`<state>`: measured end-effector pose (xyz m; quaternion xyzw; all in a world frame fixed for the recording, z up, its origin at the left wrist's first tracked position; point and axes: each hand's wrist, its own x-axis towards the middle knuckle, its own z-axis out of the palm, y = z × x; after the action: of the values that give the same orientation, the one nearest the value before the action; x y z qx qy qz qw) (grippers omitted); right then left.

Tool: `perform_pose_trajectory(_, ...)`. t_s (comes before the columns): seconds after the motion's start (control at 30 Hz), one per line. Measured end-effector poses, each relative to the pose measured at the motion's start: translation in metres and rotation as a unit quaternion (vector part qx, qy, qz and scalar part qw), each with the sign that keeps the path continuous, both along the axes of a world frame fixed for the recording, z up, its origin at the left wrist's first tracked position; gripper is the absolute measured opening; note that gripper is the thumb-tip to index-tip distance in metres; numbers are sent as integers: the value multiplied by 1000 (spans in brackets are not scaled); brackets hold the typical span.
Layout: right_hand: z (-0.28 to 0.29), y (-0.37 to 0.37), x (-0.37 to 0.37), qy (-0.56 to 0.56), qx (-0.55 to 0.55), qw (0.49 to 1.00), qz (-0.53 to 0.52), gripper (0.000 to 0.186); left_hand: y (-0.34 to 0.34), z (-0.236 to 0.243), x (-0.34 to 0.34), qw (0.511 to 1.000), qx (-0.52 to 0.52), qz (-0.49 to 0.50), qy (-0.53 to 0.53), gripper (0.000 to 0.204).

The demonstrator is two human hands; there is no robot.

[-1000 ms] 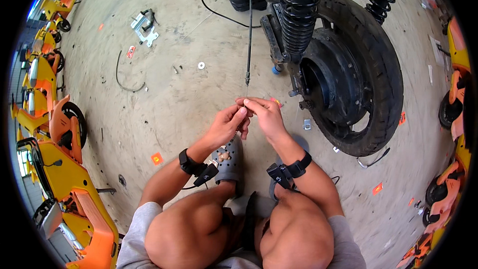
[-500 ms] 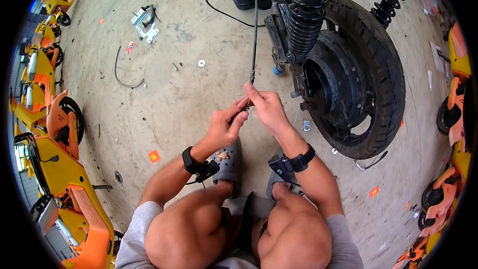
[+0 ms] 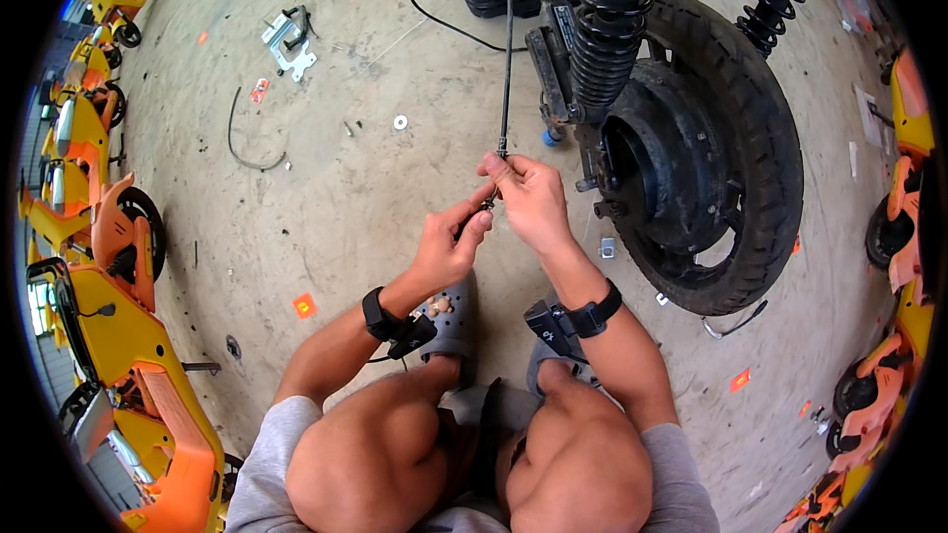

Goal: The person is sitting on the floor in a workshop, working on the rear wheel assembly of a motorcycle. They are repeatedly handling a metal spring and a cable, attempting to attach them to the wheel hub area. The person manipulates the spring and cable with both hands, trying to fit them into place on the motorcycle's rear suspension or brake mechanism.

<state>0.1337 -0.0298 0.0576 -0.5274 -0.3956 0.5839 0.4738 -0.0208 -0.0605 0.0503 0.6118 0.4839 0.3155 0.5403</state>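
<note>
Cable: long axis toward 12 o'clock, lower end at 11 o'clock from right hand | right hand: nearer, thumb and finger pinched on cable | left hand: 8 o'clock from right hand, fingers closed around small dark fitting

Yellow scooters stand left — metal bracket and washer on floor.

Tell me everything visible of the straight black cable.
The long, thin black cable looks rubber or plastic and runs nearly straight from the picture's top edge to a ribbed dark fitting, which meets the bare right hand. Whether the small dark piece at the bare left hand belongs to it is unclear.
</note>
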Motion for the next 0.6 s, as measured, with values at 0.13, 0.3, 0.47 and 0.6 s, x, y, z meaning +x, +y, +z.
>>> perform_pose_trajectory(0.13,13,-4,-9,40,-53,998,-18,37,-2,5,1,988,-138,12,-70,28)
perform_pose_trajectory(0.3,-7,-6,-17,44,-13,997,-58,35,8,22,10,961,-254,18,-104,34)
perform_pose_trajectory(0.47,-7,-10,-17,47,-13,996,-78,30,3,20,-1,958,-275,-47,-73,35)
perform_pose_trajectory(0.6,-3,-13,-21,82,-38,993,-72,30,-8,14,-13,953,-286,-85,-59,37)
